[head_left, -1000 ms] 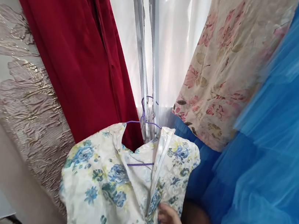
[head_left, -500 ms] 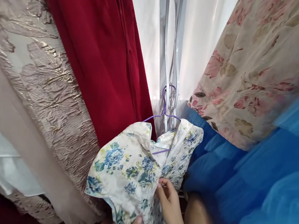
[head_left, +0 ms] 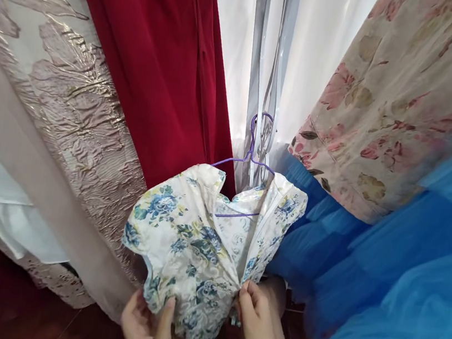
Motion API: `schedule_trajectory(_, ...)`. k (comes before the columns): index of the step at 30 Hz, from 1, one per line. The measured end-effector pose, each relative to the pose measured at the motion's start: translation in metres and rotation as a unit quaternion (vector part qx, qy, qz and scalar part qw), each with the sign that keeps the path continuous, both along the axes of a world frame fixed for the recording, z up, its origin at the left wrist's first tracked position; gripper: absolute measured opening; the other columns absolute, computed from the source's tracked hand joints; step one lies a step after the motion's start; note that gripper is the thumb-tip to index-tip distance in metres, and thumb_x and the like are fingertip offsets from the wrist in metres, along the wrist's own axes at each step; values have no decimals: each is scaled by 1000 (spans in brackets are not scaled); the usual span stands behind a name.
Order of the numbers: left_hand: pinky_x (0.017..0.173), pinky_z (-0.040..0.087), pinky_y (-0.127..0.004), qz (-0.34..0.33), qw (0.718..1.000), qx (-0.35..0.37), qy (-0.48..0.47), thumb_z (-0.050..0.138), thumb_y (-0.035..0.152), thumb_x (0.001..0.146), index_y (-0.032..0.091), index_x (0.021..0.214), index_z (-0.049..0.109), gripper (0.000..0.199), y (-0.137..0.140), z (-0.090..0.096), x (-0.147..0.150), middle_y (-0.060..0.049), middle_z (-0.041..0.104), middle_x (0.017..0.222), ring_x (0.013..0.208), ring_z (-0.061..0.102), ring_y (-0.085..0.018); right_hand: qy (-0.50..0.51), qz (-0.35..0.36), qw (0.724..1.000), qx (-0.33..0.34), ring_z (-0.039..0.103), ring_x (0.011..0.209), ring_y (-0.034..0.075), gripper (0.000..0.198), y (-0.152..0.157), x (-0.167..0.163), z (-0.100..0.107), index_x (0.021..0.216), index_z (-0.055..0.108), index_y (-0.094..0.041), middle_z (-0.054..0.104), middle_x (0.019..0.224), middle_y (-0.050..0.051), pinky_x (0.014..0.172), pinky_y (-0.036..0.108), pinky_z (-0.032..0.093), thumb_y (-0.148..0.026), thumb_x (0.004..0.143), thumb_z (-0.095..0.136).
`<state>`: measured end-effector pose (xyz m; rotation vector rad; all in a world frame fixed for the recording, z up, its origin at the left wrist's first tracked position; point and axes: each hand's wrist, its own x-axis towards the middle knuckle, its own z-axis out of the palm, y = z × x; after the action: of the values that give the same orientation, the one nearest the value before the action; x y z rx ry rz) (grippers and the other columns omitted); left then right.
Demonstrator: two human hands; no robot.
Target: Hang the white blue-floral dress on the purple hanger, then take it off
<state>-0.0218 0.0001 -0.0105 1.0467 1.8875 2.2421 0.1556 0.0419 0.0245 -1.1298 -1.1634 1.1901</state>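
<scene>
A white dress (head_left: 181,247) with blue and green flowers hangs from a purple hanger (head_left: 248,158) in the middle of the view. Its neck opening gapes, showing the hanger's lower bar and the inside of the cloth. My right hand (head_left: 256,314) pinches the edge of the opening at its lower end, thumb against fingers. At the lower left side of the dress, my left hand (head_left: 153,325) grips the cloth between thumb and curled fingers. The bottom of the dress runs down between both hands.
White straps (head_left: 272,86) hang down around the hanger's hook. A red garment (head_left: 152,64) and a textured pinkish one (head_left: 73,86) hang at the left. On the right are a beige floral cloth (head_left: 383,130) and blue tulle (head_left: 395,283). Dark reddish floor (head_left: 77,328) shows below.
The neck opening has spread wider. My left hand has come up and left, more of it showing, and the dress's left side has shifted left. My right hand keeps its pinch, slightly lower.
</scene>
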Motion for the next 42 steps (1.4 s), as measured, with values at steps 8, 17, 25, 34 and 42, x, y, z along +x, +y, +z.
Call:
schedule_trajectory(8, 85, 57, -36, -195, 970, -80, 122, 70, 43, 83, 22, 98, 72, 27, 3, 19, 72, -9, 72, 101, 95, 69, -27, 19, 65, 998, -16, 41, 68, 15, 35, -15, 20, 9, 72, 48, -20, 43, 69, -2, 64, 26, 38, -47, 93, 52)
schedule_trajectory(17, 74, 54, -25, -277, 958, -67, 41, 67, 31, 88, 20, 83, 72, 13, 5, 21, 120, -3, 69, 81, 75, 66, -17, 27, 76, 997, -4, 39, 62, 13, 37, -26, 42, 8, 72, 52, -19, 44, 66, -3, 59, 23, 37, -49, 93, 59)
schedule_trajectory(25, 65, 50, -22, -343, 935, -57, 66, 61, 26, 94, 21, 83, 76, 19, 2, 26, 108, -3, 65, 72, 68, 62, -15, 50, 72, 996, -24, 34, 59, 11, 35, -24, 34, 3, 87, 51, -19, 37, 62, -8, 58, 23, 32, -51, 91, 65)
schedule_trajectory(34, 64, 51, -22, -355, 930, -58, 76, 61, 29, 93, 20, 80, 75, 22, 11, 18, 87, -3, 67, 71, 65, 63, -15, 71, 127, 987, -63, 40, 48, 8, 44, -17, 34, 3, 75, 55, -17, 47, 52, -6, 52, 22, 29, -57, 87, 68)
schedule_trajectory(42, 60, 45, -22, -304, 946, -83, 81, 57, 30, 94, 18, 68, 64, 29, 1, 12, 80, -1, 59, 62, 58, 55, -13, 118, 116, 983, -75, 40, 42, 8, 46, -16, 15, 26, 64, 62, -15, 57, 47, 0, 47, 22, 27, -55, 86, 70)
